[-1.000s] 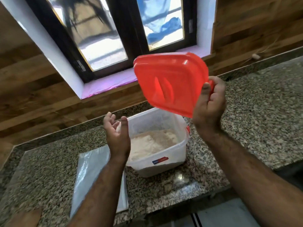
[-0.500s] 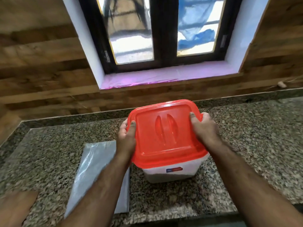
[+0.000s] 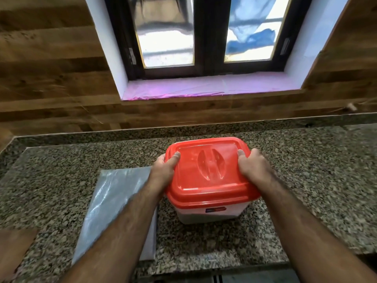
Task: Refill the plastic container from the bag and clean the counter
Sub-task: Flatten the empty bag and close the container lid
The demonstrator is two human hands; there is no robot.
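Plastic container (image 3: 212,214): stands on granite tabletop (image 3: 306,180), red lid (image 3: 210,172) on top. Small red-and-blue label (image 3: 215,209) on front, writing unreadable. Left hand (image 3: 163,170) and right hand (image 3: 254,166): fingers closed on lid's edges. Flat bag (image 3: 114,205) just left.

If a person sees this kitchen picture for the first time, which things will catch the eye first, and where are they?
The bright red lid stands out most: it sits on the plastic container in the middle of the granite counter, with the left hand and the right hand pressed on its two sides. Next comes the flat clear plastic bag, lying on the counter just left of the container, and the dark-framed window with its pink sill above.
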